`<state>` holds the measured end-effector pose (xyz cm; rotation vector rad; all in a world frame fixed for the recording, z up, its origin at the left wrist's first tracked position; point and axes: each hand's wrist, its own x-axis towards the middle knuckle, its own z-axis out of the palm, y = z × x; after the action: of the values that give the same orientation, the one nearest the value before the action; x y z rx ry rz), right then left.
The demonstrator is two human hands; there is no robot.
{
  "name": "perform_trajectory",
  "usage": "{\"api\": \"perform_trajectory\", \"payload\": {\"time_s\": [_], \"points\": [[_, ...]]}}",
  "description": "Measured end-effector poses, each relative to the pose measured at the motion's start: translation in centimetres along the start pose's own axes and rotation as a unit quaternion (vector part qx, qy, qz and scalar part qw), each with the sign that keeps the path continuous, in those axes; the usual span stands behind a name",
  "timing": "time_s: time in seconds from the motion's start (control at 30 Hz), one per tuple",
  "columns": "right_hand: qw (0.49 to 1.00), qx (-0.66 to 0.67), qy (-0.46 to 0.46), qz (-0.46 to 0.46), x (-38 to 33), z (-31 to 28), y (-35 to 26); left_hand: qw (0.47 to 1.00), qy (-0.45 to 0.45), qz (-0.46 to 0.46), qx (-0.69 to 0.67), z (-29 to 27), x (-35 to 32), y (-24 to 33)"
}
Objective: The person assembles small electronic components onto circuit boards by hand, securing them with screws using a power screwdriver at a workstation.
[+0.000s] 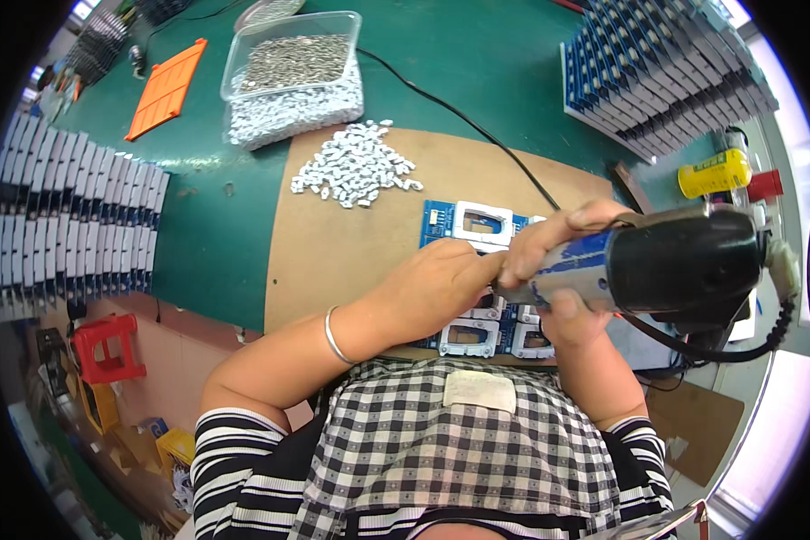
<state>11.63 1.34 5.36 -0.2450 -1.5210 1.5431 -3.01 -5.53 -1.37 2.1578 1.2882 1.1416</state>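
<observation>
— What has the person got in their hands over there?

— A powered screwdriver (pixel 643 265), black and grey with a blue label, held level and pointing toward the person's left. The right hand (pixel 562 270) is wrapped round its barrel, fingers clamped on it from above and the thumb underneath. A black cable (pixel 693 346) loops off its back end.

— And the other hand?

— The left hand (pixel 436 288) sits right at the tool's tip, fingers drawn together and touching it; I can't tell whether they pinch anything small there. There's a thin metal bangle (pixel 335 335) on that wrist.

— Where is all that happening?

— Just above a blue circuit board panel (pixel 463 225) with white rectangular frames mounted on it. The panel lies on a brown board (pixel 333 243) set on the green surface (pixel 477 63), close to the person's chest, and the hands cover its middle.

— Anything else near?

— A loose heap of small white parts (pixel 355 164) lies on the brown board beyond the panel. Behind that stands a clear plastic tub (pixel 292 76) holding more white parts and grey metal pieces. An orange tray (pixel 166 88) lies farther left, stacked blue boards (pixel 657 72) fill the far right, and a yellow bottle (pixel 713 173) lies beside them.
</observation>
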Motion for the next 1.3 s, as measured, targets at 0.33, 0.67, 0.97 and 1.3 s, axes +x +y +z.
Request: {"api": "perform_trajectory", "payload": {"time_s": [0.33, 0.67, 0.97, 1.3], "points": [[0.987, 0.105, 0.119, -0.04, -1.4, -3.3, 0.1, 0.961, 0.124, -0.065, 0.239, -6.5, -1.7, -1.8], [0.992, 0.083, 0.079, -0.062, -2.0, -3.0, -0.7, 0.917, 0.083, -0.116, 0.373, -8.0, -3.3, -3.5], [0.991, 0.083, 0.068, -0.083, -3.2, -4.4, -1.4, 0.93, 0.033, -0.077, 0.357, -7.4, -2.4, -2.6], [0.983, 0.113, 0.116, -0.091, -4.4, -6.1, -3.2, 0.991, -0.023, -0.015, 0.132, -0.3, 2.1, 1.2]]}}
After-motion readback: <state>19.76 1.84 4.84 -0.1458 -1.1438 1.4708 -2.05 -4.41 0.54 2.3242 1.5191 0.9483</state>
